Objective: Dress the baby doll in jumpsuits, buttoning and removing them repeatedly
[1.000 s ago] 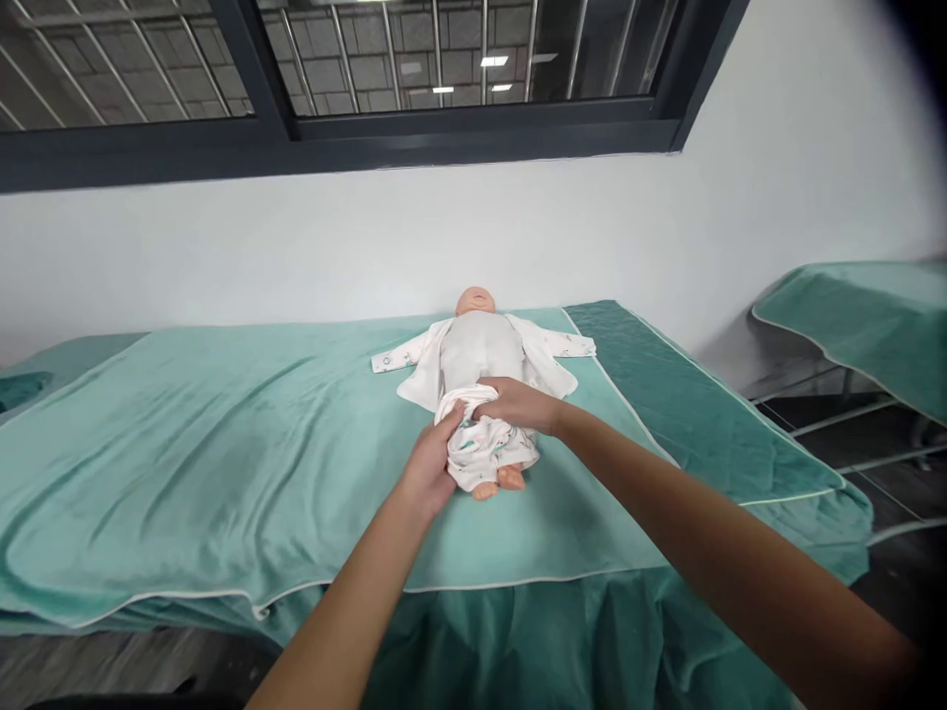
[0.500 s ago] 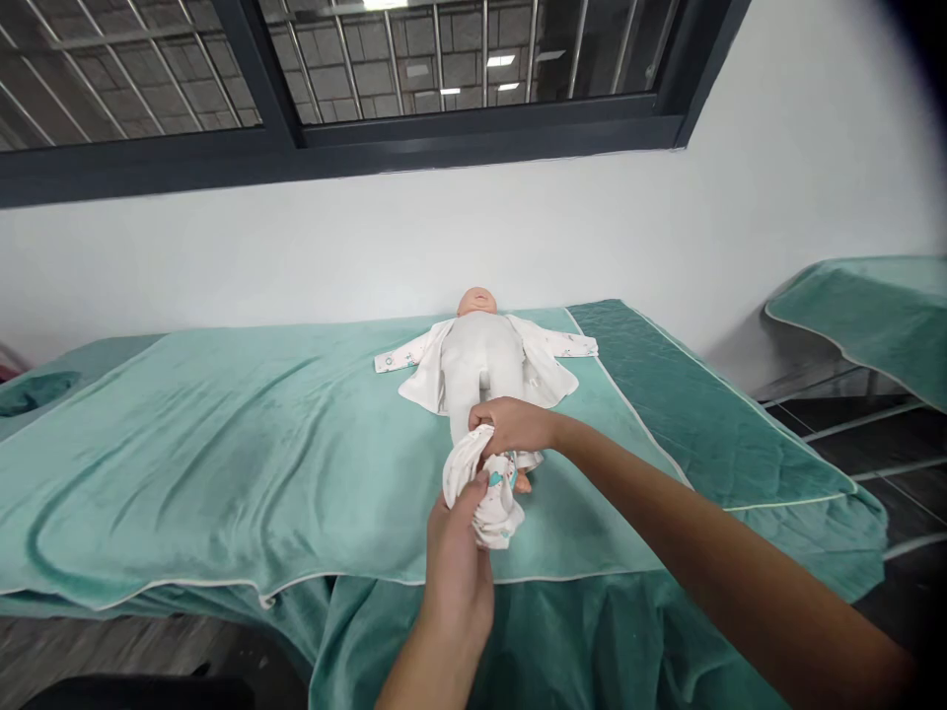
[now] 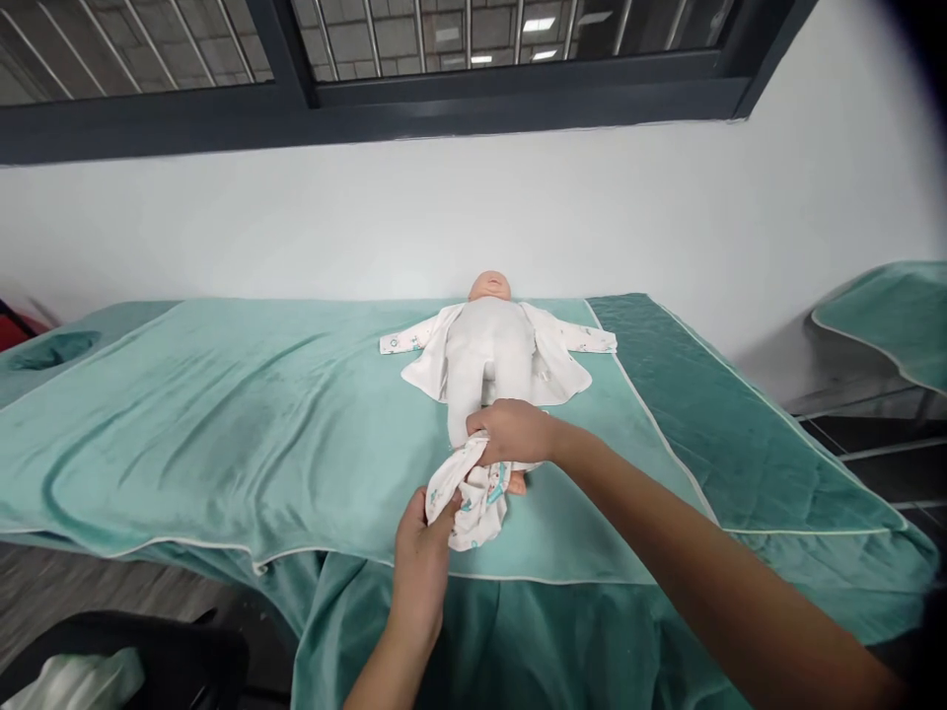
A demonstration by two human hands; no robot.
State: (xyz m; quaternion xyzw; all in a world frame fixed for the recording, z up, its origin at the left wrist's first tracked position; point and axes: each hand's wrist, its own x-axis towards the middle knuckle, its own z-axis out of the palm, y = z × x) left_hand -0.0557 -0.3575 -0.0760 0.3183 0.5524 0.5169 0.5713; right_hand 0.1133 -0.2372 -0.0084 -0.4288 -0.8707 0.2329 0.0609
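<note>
A baby doll (image 3: 489, 340) lies on its back on the green bed cover, its feet toward me. It has a white body and an open white printed jacket (image 3: 566, 365), sleeves spread to both sides. Bunched around its feet are printed baby trousers (image 3: 480, 508). My left hand (image 3: 425, 532) is closed on the trousers' near left edge, thumb on top. My right hand (image 3: 514, 432) is closed at the upper edge of the same cloth, over the doll's lower legs; its fingertips are partly hidden. One bare foot (image 3: 516, 482) shows beside the cloth.
The light green cover (image 3: 222, 424) has folds on the left and hangs over the bed's front edge. A darker quilted cover (image 3: 710, 414) lies at right. Behind are a white wall and a barred window. A black chair (image 3: 170, 651) with pale cloth stands at lower left.
My left hand has moved left, pulling the trousers' edge out into a longer stretch. My right hand stays near the doll's legs. The camera view has shifted a little.
</note>
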